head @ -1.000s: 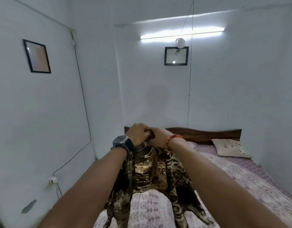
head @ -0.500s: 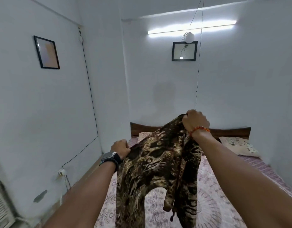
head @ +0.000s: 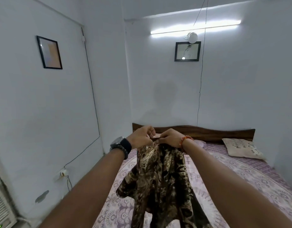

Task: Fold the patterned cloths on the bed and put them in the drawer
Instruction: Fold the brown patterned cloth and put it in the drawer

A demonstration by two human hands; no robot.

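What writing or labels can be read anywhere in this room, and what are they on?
Cushion at the head of the bed: dark lettering in several lines, too blurred to read.
Framed picture on the far wall: a drawing, no readable words.
Framed picture on the left wall: no text visible.
Watch on the left wrist: nothing legible.

We find only one thing bearing writing: the pillow (head: 242, 148) lying at the head of the bed (head: 257, 176), near the wooden headboard (head: 207, 131). Dark cursive lettering runs across its pale cover in a few lines, but it is too small and blurred for us to read with any confidence. The two framed pictures on the walls, the left one (head: 49, 52) and the one under the tube light (head: 187, 51), show us no legible words.
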